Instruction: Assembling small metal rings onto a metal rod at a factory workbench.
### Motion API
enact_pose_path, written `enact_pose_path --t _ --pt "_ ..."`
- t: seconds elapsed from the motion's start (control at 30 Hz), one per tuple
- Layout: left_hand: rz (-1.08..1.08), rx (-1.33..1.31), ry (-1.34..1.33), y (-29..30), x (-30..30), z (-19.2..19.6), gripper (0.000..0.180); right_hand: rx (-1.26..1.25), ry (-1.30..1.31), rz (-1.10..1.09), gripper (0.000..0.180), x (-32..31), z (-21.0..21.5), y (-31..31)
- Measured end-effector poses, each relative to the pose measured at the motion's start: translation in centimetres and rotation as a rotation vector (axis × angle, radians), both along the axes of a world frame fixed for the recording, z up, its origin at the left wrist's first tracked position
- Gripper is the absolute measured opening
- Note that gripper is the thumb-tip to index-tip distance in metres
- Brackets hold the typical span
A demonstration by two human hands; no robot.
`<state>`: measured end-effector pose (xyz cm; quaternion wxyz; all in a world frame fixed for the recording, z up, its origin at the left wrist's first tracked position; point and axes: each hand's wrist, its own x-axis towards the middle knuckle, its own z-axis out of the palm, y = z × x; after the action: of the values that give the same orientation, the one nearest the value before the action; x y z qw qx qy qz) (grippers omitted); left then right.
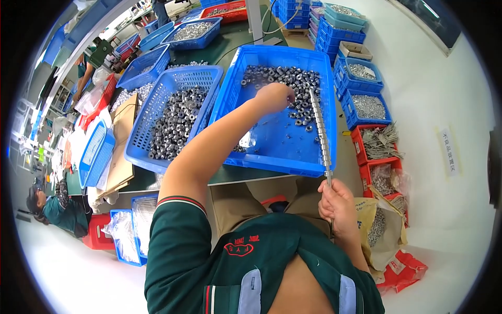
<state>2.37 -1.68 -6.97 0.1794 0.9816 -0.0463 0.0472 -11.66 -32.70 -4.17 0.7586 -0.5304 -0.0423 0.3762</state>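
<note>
My right hand [339, 205] is closed round the lower end of a thin metal rod [329, 178]. A row of small ring-like metal parts [320, 131] is threaded along the rod, which slants up over the right side of a solid blue bin [282, 163]. Inside that bin lies a heap of loose metal parts with holes [298, 78], resembling nuts or bushings. My left hand [274, 98] reaches across the bin to the near side of this heap. Its fingers are bent together and point down; what is between them is hidden.
Left of the bin stands a blue perforated basket [137, 137] full of similar parts. Cardboard sheets [121, 144] lean beside it. Stacked blue crates [351, 100] and red bins [361, 152] of metal pieces line the right wall. Another person [65, 209] is at the far left.
</note>
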Motion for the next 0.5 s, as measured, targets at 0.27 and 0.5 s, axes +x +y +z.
enact_pose_path --t 0.27,0.5 --pt "0.165 -0.042 0.109 -0.9 1.1 -2.4 0.026 0.002 0.036 -0.013 0.018 0.2 0.1 -0.5" --pt "0.101 -0.273 0.074 1.2 1.5 -2.9 0.026 0.034 0.037 0.022 0.017 0.8 0.0 -0.6"
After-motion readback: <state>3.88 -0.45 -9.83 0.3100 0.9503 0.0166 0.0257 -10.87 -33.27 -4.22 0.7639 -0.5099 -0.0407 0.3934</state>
